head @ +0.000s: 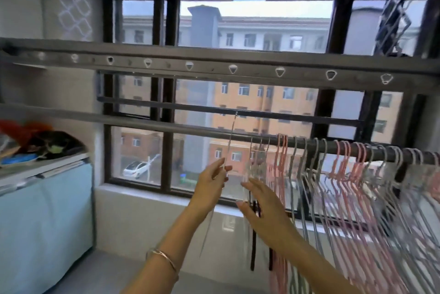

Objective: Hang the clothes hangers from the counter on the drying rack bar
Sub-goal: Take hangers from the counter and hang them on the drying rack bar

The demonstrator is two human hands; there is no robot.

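From my head view, my left hand (213,182) pinches a thin wire hanger (229,148) by its neck between thumb and fingertips. I see the hanger almost edge-on, with its long axis close to upright and leaning a little to the right at the top. Its hook pokes up above the drying rack bar (142,122), which runs across in front of the window from the left edge and slopes down to the right. I cannot tell whether the hook sits in front of the bar or already beyond it. My right hand (264,208) is wide, with straight, spread fingers and nothing in it. It is at the left end of the row of pink and grey hangers (345,174) that crowd the right half of the bar, though I cannot tell whether it touches them. The bar is bare to the left of that row, directly above my left hand, so I judge that hand should lower the hook onto the bar there. The surface (47,170) with its blue cover is well apart, at the left edge, and I can make out no hangers among the clutter on it.
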